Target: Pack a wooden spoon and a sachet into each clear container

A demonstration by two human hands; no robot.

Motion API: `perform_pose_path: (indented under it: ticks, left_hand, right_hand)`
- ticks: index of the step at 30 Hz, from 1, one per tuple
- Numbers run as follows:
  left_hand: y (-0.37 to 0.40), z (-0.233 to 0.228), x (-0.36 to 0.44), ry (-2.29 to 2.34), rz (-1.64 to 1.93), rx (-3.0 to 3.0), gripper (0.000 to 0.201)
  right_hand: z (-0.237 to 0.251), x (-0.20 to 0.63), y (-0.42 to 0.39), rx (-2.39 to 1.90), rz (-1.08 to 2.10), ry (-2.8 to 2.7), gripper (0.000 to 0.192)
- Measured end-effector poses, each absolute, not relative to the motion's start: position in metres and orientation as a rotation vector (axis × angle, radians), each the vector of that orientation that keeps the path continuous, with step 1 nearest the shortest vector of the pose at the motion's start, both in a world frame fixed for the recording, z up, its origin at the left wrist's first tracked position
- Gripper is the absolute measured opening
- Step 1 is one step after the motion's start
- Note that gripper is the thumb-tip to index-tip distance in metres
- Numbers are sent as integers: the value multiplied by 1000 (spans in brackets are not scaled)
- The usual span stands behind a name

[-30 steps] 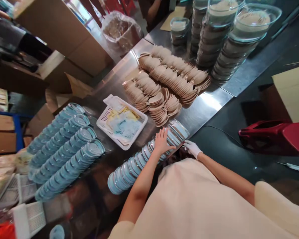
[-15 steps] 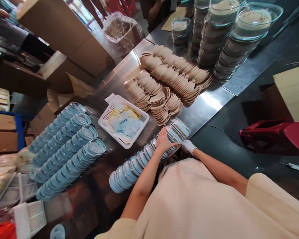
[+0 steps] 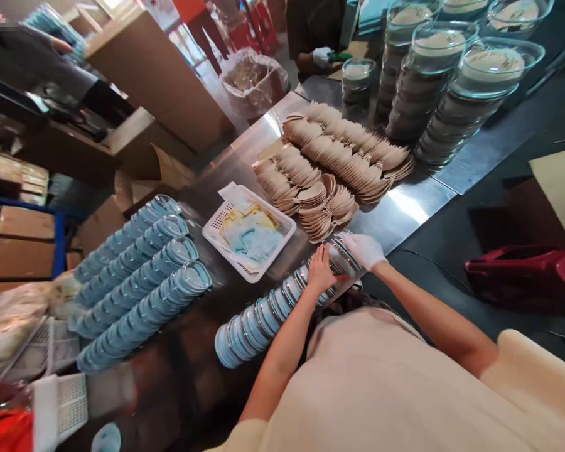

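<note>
A row of clear round lids lies on its side along the near edge of the steel table. My bare left hand is laid over the top of the row near its far end, fingers curled around the lids. My right hand, in a white glove, is cupped over the end lid of the same row. The two hands are a few lids apart and clasp that end section between them.
Several longer rows of blue-tinted lids lie to the left. A white basket of sachets and heaps of wooden spoons sit beyond. Tall stacks of lidded bowls stand far right. Another person's gloved hand works at the far end.
My right hand came up from below the table edge onto the end of the lid row. My left hand stayed on the row. The view shifted slightly.
</note>
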State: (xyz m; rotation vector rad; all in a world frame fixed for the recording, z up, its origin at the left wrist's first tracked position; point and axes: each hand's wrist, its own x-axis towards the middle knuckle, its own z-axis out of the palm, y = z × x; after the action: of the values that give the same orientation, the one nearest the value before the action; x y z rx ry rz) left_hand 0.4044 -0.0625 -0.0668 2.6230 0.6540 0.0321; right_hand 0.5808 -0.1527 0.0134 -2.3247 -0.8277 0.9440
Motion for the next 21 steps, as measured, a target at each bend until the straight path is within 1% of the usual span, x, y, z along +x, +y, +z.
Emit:
perform_pose_path:
  ticks: [2, 4, 7, 10, 14, 17, 19, 21]
  left_hand:
    - [-63, -62, 402, 627, 37, 2654, 114]
    - [-64, -58, 401, 608, 15, 2676, 107]
    - [-64, -53, 401, 602, -61, 2695, 107]
    - [-63, -50, 401, 608, -134, 2709, 110]
    - [-63, -50, 399, 616, -147, 2697, 116]
    - [-63, -53, 399, 672, -138, 2634, 131]
    - [-63, -56, 400, 718, -132, 2598, 140]
    - [-63, -60, 401, 733, -130, 2586, 141]
  right_hand:
    - [-13, 560, -206, -2183, 1330, -476, 37]
    - [-36, 535, -242, -2093, 1456, -320, 33]
    - [-57, 508, -248, -1933, 1412, -109, 25]
    - [-69, 500, -229, -1890, 1337, 19, 26]
    - [-76, 499, -221, -1951, 1315, -26, 27]
    - [-76, 498, -233, -2030, 1304, -137, 23]
    - [-75, 498, -241, -2121, 1286, -222, 24]
    - [-73, 501, -244, -2219, 1262, -304, 28]
